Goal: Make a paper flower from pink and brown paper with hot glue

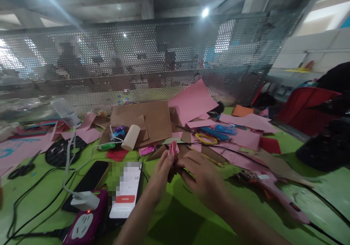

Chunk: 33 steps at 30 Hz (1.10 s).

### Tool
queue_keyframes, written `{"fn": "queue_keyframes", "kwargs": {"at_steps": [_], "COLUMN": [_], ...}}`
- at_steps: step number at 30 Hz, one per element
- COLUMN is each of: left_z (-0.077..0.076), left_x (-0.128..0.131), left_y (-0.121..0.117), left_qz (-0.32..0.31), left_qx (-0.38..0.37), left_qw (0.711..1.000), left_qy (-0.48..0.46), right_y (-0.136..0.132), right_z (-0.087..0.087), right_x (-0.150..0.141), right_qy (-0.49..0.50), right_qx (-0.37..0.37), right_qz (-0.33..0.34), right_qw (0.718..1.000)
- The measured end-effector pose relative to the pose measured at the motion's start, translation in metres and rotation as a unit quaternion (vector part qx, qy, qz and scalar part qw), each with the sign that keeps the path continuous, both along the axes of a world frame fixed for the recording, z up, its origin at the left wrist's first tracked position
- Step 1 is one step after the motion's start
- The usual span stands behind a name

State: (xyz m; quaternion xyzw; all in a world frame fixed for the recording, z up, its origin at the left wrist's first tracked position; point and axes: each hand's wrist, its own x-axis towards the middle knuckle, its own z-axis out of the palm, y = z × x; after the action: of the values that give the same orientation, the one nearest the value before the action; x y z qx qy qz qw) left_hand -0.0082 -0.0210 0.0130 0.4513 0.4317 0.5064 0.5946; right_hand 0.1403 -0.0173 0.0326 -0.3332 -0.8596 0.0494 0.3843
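In the middle of the head view, a small bundle of folded pink paper stands upright with its layers fanned at the top. My left hand pinches it from the left, thumb and fingers closed on it. My right hand is slightly blurred, its bent fingers closed at the bundle's right side. Darker red-brown parts show below the pink layers, mostly hidden by the fingers. Behind the hands lie yellow-handled scissors and cut pink paper.
A pink corded tool with a crusted dark end lies right. On the left are a lit phone, a purple power strip, black scissors and loose cables. Brown cardboard leans near a perforated metal screen.
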Motion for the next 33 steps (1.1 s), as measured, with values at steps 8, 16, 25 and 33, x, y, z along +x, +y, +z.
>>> {"fn": "queue_keyframes", "kwargs": {"at_steps": [8,16,25,33], "left_z": [0.002,0.007,0.000,-0.003], "left_x": [-0.001,0.000,0.001,0.003], "left_y": [-0.001,-0.004,0.001,-0.001], "left_qz": [0.004,0.011,-0.004,0.018], "left_qx": [0.039,0.076,0.068,0.025], "left_qw": [0.999,0.997,0.998,0.999], "left_qy": [0.009,0.029,-0.005,-0.015], "right_y": [0.000,0.008,0.013,0.018], "right_z": [0.012,0.005,0.000,0.003], "right_x": [0.006,0.004,0.004,0.005], "right_qy": [0.018,0.135,0.128,0.186], "right_qx": [-0.048,-0.178,-0.177,-0.265], "right_qz": [0.049,0.029,0.031,0.080], "right_qw": [0.997,0.974,0.975,0.943]}}
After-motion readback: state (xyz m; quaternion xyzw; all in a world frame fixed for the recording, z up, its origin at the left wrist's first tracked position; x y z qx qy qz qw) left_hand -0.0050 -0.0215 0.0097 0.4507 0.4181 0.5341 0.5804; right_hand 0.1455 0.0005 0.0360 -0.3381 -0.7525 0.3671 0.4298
